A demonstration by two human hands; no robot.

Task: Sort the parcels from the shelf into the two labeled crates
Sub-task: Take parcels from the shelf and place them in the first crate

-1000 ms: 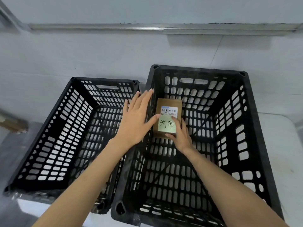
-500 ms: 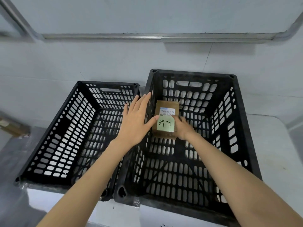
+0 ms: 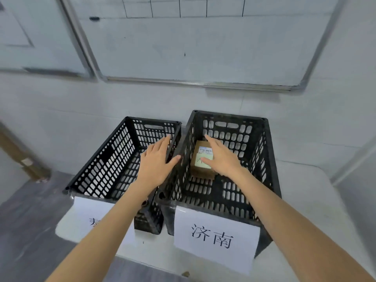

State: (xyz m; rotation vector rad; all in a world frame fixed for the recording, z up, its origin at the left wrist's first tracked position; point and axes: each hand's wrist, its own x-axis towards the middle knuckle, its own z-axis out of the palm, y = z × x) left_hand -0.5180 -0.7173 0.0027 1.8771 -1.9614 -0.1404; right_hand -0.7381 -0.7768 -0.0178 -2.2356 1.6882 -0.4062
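- My right hand (image 3: 221,157) hangs flat over the parcel (image 3: 199,169), fingers straight and a little spread, pinching nothing. I cannot tell whether the palm touches the box top.
- The parcel lies on the floor of the right crate (image 3: 230,114), toward its far end, label side up. Its green note (image 3: 199,162) is partly hidden under my fingers.
- My left hand (image 3: 156,161) is open as well, fingers straight, holding nothing. It sits above the spot where the left crate (image 3: 114,159) and the right crate stand side by side, thumb reaching toward the right crate's rim.
- The front sheet (image 3: 213,239) on the right crate reads 济南. I judge the drop done, so the step in hand is getting both hands out cleanly.
- I want to lift the right hand straight up before drawing it back, so the fingers neither drag the parcel nor snag the slotted wall.
- Once the hand clears, I check the note against the sheet, since I cannot read the note now.
- The left crate's sheet (image 3: 87,216) is half covered by my forearm, so I read it before the next parcel.
- The shelf is out of view, so I must turn to find it.
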